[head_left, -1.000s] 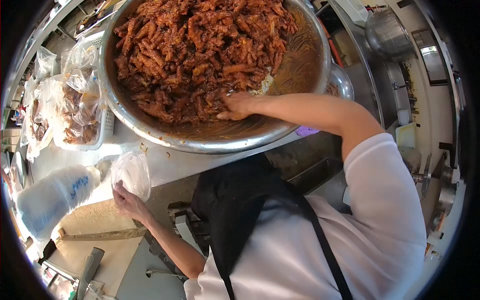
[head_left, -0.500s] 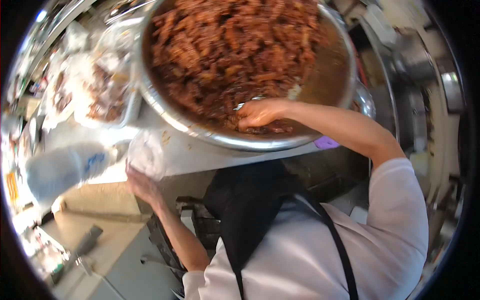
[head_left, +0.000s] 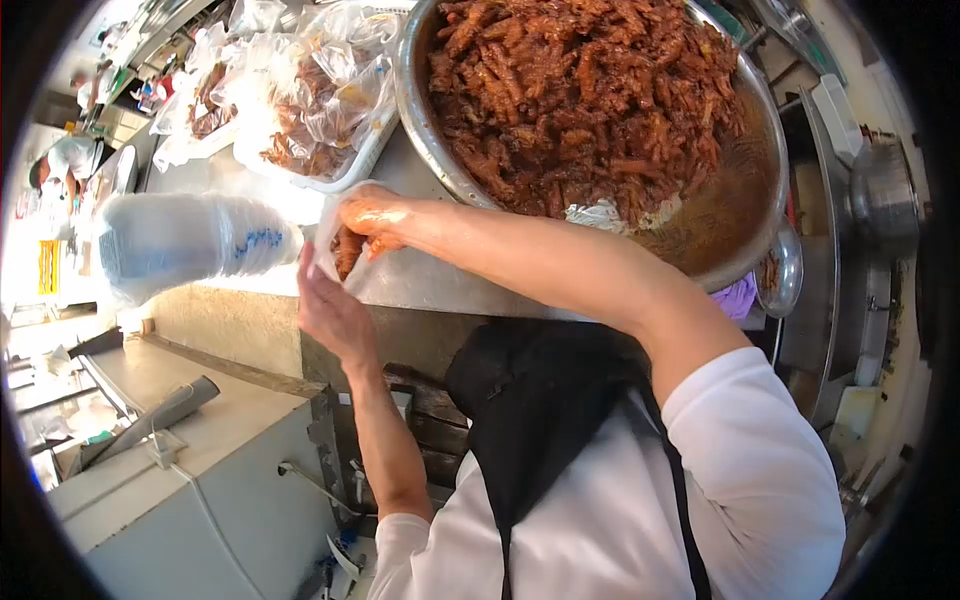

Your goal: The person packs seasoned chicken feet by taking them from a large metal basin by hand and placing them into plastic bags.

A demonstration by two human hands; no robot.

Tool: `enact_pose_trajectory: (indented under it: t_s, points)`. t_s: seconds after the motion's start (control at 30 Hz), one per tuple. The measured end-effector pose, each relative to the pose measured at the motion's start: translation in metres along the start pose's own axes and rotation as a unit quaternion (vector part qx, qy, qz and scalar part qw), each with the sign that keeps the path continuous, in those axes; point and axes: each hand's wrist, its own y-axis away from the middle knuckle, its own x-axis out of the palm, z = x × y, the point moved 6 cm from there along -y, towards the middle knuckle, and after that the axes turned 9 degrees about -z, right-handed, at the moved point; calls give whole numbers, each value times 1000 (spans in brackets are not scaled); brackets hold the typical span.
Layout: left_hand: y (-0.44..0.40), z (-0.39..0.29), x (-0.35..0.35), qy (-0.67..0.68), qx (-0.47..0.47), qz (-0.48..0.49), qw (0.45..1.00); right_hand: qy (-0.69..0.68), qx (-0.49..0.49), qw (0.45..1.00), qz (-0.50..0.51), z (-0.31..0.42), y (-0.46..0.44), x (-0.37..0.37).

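Observation:
My left hand (head_left: 338,318) grips a thin clear plastic bowl (head_left: 326,245) at the table's front edge, tilted towards my right hand. My right hand (head_left: 376,214), wet with reddish sauce, is at the bowl's mouth with its fingers curled round brown chicken feet (head_left: 347,254). Its fingertips are partly hidden by the bowl and the food. Beyond my right forearm stands a big round metal basin (head_left: 412,105), heaped with sauced chicken feet (head_left: 590,110). A shiny, silvery-white thing (head_left: 597,215) lies at the near side of the heap; its kind is unclear.
Left of my hands lies a plastic-wrapped stack (head_left: 190,240) with blue print. Behind it, a white tray (head_left: 345,180) holds bagged food. A purple cloth (head_left: 737,296) and a small metal bowl (head_left: 785,270) sit by the basin's right. Another person (head_left: 70,160) stands far left.
My right hand has moved left out of the basin to the plastic bowl, bringing chicken feet. The bowl, held in my left hand, now tilts towards it. The view has shifted left.

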Motion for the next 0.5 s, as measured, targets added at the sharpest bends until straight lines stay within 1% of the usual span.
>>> enact_pose_trajectory:
  t_s: [0.03, 0.1, 0.13, 0.2, 0.23, 0.27, 0.3, 0.33, 0.37, 0.4, 0.43, 0.47, 0.5]
  points:
    - [-11, 4, -5, -18, -19, 7, 1000, -7, -33, 999, 7, 0, -8, 2]
    - [-28, 11, -8, 69, -5, -33, 997, -16, -103, 994, 16, 1, -23, -1]
    - [-39, 11, -4, 39, 19, -24, 999, -27, -180, 983, 37, 53, 59, -23]
    - [-75, 4, 19, -20, 65, -13, 998, -147, -195, 969, 47, 53, 52, -45]
    - [-96, -4, 32, -44, 90, -12, 995, -138, -200, 970, 33, 63, 69, -66]
    - [-116, -10, 38, 6, 66, -30, 997, -117, -234, 965, -8, 72, 87, -92]
    - [-136, -16, 44, 55, 42, -40, 997, -125, -260, 956, -49, 74, 98, -121]
    - [-164, -27, 44, 54, 133, -99, 985, -99, -291, 946, -100, 71, 102, -152]
    - [-197, -17, 57, 26, 81, -70, 994, -67, -284, 945, -151, 69, 120, -182]
    - [-206, -54, 57, 81, 106, -69, 989, -35, -286, 934, -213, 58, 130, -213]
    - [-215, -73, 70, 111, 126, -16, 986, -1, -286, 919, -273, 44, 142, -243]
    - [-226, -72, 94, 140, 189, 7, 972, 94, -261, 914, -295, 25, 149, -267]
    - [-230, -59, 124, 113, 191, 27, 975, 188, -235, 902, -309, 3, 152, -289]
